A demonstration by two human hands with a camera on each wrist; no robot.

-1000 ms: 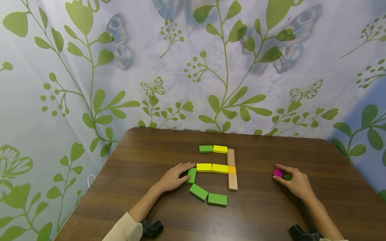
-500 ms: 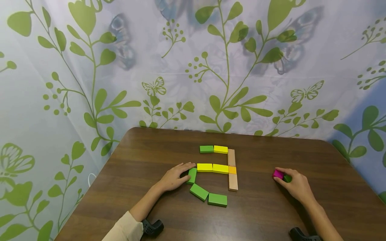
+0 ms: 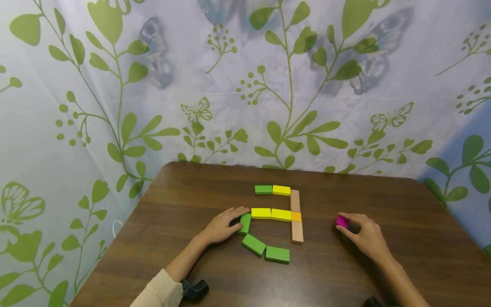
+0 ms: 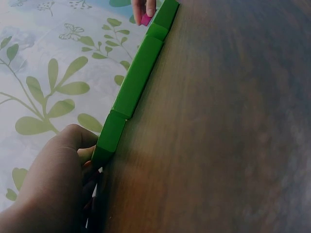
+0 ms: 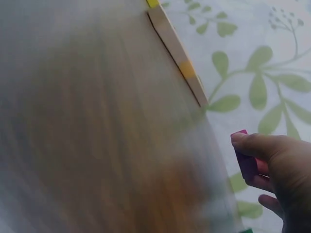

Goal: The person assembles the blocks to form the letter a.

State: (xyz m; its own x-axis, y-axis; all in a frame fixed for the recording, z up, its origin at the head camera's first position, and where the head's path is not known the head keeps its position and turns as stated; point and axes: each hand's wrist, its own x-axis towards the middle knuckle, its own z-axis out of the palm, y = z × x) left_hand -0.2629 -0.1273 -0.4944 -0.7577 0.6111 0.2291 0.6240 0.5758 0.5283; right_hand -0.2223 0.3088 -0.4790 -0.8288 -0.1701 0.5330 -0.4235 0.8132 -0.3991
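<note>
In the head view my left hand (image 3: 223, 226) holds the leftmost green block (image 3: 245, 223), thumb and fingers about it. The left wrist view shows the fingers at the near end of this block (image 4: 111, 133). My right hand (image 3: 368, 234) pinches a magenta block (image 3: 342, 221) between thumb and fingers, to the right of the layout. In the right wrist view the thumb lies on the top end of the magenta block (image 5: 247, 162). A dark patch lies beneath the right palm; whether it is a block or shadow I cannot tell.
Two yellow blocks (image 3: 270, 214) run to an orange block (image 3: 296, 216) between two natural wood blocks (image 3: 297, 232). A green and a yellow block (image 3: 281, 190) lie behind. Two more green blocks (image 3: 277, 254) curve in front. All lie on a brown table (image 3: 215, 183) against a patterned cloth.
My right hand has moved left with the magenta block, nearer the layout. The green block seen beside it earlier no longer shows there. My left hand stays in place.
</note>
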